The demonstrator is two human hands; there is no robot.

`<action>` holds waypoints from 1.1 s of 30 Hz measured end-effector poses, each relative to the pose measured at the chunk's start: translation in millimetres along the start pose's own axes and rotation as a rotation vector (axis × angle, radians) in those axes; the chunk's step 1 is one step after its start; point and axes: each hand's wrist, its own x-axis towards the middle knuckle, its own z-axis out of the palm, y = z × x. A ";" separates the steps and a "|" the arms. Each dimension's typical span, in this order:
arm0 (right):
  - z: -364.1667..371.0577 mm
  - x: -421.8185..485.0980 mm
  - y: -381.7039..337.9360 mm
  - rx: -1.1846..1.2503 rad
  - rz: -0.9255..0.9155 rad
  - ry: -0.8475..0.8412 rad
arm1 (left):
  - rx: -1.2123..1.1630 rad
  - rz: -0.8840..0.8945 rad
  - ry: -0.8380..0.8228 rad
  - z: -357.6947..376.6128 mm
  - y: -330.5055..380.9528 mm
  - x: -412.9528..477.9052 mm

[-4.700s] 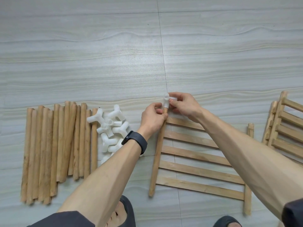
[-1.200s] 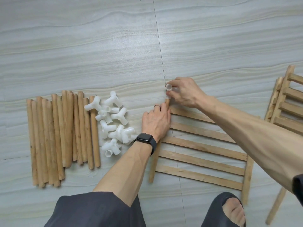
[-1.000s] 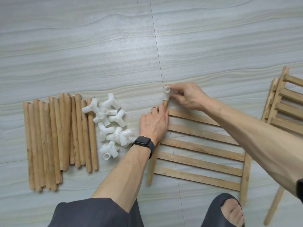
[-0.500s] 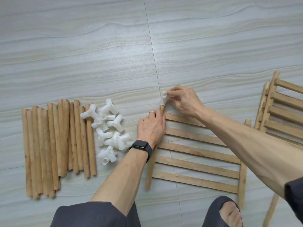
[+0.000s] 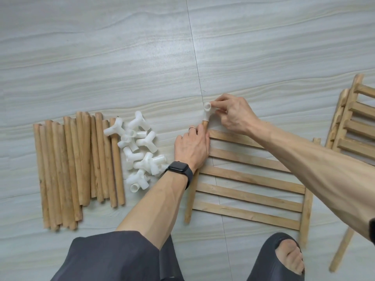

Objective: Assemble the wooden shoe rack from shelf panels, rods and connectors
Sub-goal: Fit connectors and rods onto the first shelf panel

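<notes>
I have the right hand (image 5: 233,116) pinching a white three-way connector (image 5: 207,112) seated on the far tip of the slatted shelf panel (image 5: 249,179)'s left rail (image 5: 189,199), the left hand (image 5: 191,148) pressing palm-down, fingers extended, on that rail just below, with spare connectors (image 5: 140,151) and rods (image 5: 77,165) lying left.
</notes>
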 end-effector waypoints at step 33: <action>5.6 -50.0 -44.8 -0.244 0.310 -0.316 | -0.163 -0.084 -0.290 -41.1 -12.8 -35.4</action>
